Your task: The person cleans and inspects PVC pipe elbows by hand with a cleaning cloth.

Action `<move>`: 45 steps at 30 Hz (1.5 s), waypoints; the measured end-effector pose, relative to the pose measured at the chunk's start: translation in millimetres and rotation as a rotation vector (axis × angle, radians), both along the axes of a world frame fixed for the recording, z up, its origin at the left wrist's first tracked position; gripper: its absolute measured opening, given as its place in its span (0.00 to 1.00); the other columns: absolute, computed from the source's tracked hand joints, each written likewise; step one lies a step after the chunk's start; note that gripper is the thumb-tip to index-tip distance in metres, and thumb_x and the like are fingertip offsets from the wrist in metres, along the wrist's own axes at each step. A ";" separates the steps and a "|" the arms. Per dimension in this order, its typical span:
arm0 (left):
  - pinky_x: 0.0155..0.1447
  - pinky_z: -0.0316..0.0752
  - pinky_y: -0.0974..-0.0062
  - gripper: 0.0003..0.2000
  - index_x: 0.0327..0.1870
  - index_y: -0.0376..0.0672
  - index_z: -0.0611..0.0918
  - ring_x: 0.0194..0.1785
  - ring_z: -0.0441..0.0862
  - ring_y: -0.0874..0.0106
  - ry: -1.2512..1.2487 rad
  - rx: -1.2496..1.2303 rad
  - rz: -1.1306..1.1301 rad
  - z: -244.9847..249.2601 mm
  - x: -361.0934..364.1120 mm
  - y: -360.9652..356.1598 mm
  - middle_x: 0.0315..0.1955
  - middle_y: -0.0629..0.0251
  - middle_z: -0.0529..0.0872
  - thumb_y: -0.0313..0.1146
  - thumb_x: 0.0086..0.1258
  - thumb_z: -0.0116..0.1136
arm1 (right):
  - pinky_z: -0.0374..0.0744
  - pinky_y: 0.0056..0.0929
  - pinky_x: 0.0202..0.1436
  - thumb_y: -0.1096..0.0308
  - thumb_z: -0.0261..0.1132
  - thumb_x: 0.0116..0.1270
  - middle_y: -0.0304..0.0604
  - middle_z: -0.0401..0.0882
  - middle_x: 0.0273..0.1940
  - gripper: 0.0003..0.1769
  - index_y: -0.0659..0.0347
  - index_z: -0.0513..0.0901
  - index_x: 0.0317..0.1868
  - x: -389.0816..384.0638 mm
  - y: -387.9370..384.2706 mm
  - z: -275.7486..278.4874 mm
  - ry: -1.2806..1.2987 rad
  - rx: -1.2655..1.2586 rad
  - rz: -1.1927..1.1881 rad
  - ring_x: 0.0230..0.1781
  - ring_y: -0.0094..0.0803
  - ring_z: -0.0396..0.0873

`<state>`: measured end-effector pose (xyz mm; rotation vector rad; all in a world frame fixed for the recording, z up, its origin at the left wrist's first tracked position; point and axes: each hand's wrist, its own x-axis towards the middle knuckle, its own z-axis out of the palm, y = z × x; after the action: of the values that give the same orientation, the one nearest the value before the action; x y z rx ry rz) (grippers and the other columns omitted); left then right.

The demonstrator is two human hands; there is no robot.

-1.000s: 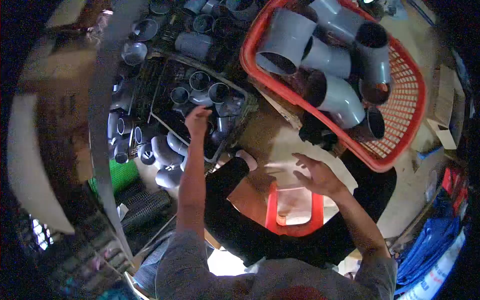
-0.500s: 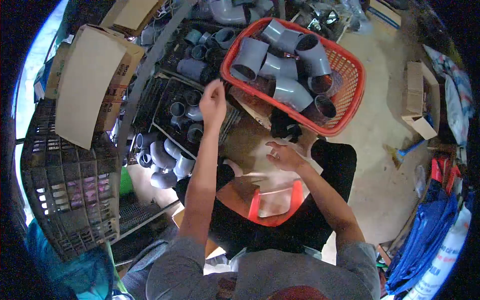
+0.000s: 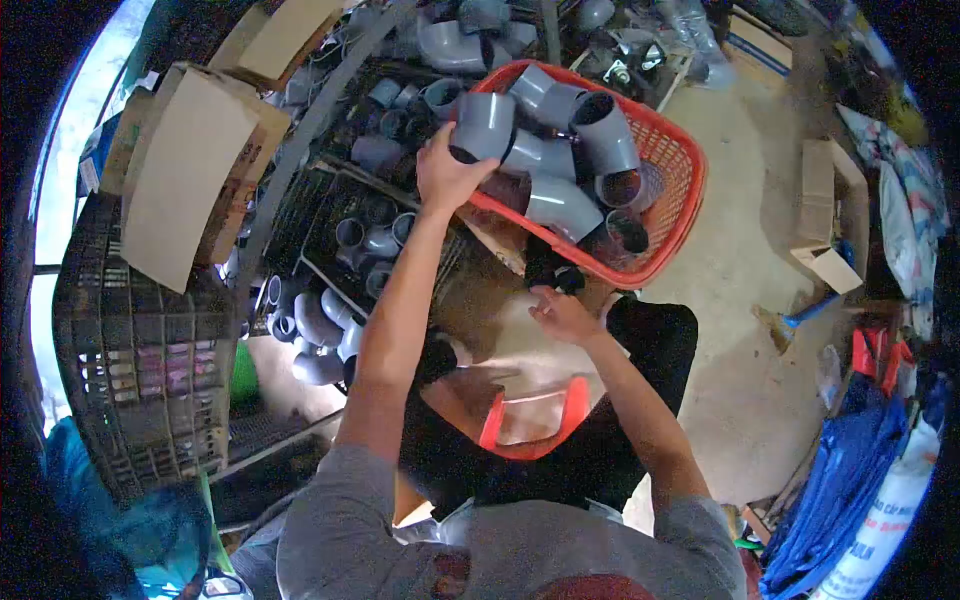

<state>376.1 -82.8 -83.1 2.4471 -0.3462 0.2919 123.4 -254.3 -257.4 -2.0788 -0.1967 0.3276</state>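
Head camera showed the left hand (image 3: 447,170) closed around a grey pipe elbow (image 3: 486,125) at the red basket's (image 3: 680,200) rim. The elbow looked rigid, light and smooth, and seemed best gripped around its socket. The right hand (image 3: 562,312) touched a black fitting (image 3: 548,270), though whether it gripped was unclear. No lettering was legible.

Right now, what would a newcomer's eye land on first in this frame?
The red basket at upper centre stands out, heaped with large grey pipe elbows. The left hand grips a grey fitting at the basket's left rim, while the right hand sits lower, just below a black object. Left of the basket, black crates hold smaller grey fittings.
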 end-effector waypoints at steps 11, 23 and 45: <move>0.62 0.76 0.49 0.38 0.71 0.44 0.71 0.66 0.76 0.55 0.373 -1.472 0.535 -45.2 -123.2 175.8 0.66 0.56 0.74 0.54 0.63 0.68 | 0.86 0.38 0.45 0.53 0.64 0.73 0.48 0.89 0.46 0.31 0.63 0.73 0.69 2.6 12.7 11.9 0.095 -0.057 0.113 0.36 0.40 0.89; 0.50 0.81 0.53 0.47 0.72 0.42 0.68 0.57 0.81 0.57 0.637 -1.115 0.858 -198.3 -92.2 304.0 0.61 0.56 0.78 0.55 0.54 0.78 | 0.85 0.35 0.41 0.60 0.67 0.73 0.52 0.83 0.59 0.20 0.66 0.83 0.57 -0.1 16.3 -25.8 0.063 -0.072 0.122 0.35 0.36 0.89; 0.45 0.82 0.75 0.14 0.59 0.44 0.82 0.49 0.85 0.76 0.671 -0.839 0.178 -152.7 -240.1 211.3 0.47 0.69 0.89 0.34 0.77 0.61 | 0.81 0.45 0.61 0.55 0.66 0.66 0.56 0.79 0.63 0.34 0.59 0.70 0.69 172.5 -113.2 36.3 -0.186 -1.021 -0.123 0.64 0.51 0.78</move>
<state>136.0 128.4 -235.8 1.6071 0.2532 -0.2752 296.0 -367.5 -221.1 -3.1187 0.0069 0.1606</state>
